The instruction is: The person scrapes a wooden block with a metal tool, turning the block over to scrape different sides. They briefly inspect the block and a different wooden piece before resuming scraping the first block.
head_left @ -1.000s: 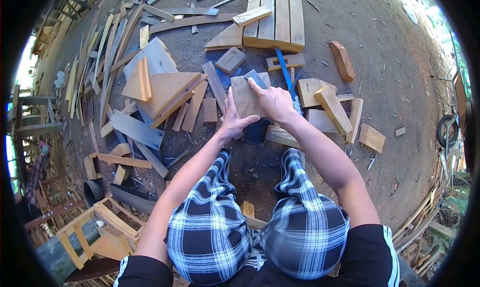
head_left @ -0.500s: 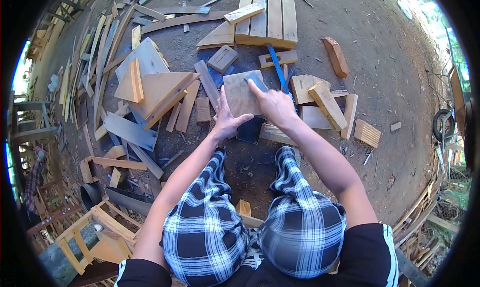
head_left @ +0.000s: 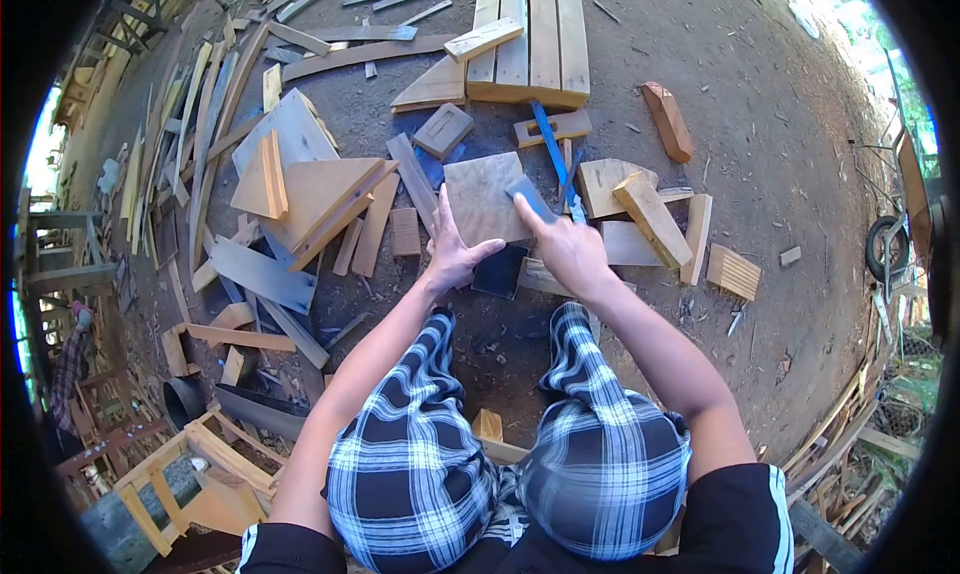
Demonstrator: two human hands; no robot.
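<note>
A square wooden board (head_left: 478, 196) lies in front of me between my hands. My left hand (head_left: 455, 252) braces its left and lower edges, thumb and fingers spread apart. On the board's right part, my right hand (head_left: 568, 249) holds a small grey-blue flat piece (head_left: 531, 196), with a finger extended along it. Just beneath the board's lower edge is a dark square piece (head_left: 498, 271). A blue metal strip (head_left: 551, 144) stands out beyond my right hand, next to a slotted wood block (head_left: 554, 128).
A slatted wooden piece (head_left: 530, 44) lies ahead. Boards and offcuts (head_left: 330, 199) are heaped at the left, with long strips (head_left: 215, 114) behind. Wood blocks (head_left: 655, 219) lie at the right, and a small wooden frame (head_left: 190, 449) stands at the lower left.
My right hand has moved right and toward me with the flat piece, from the board's upper middle to its right edge. My left hand stays at the board.
</note>
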